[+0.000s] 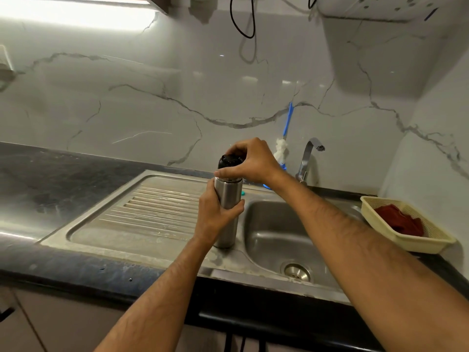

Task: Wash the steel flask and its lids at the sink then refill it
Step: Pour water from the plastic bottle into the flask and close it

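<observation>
The steel flask (229, 196) stands upright on the sink's steel ledge, between the ribbed draining board (152, 212) and the basin (279, 237). My left hand (215, 214) grips its body from the left side. My right hand (250, 161) reaches over from the right, fingers and thumb curled round the black lid (228, 160) on top of the flask. Part of the lid is hidden under my fingers.
A steel tap (308, 158) stands behind the basin, with a blue-handled bottle brush (285, 138) leaning on the marble wall beside it. A cream plastic basket (406, 224) holding a red cloth (399, 219) sits on the dark counter at right. Black cables hang above.
</observation>
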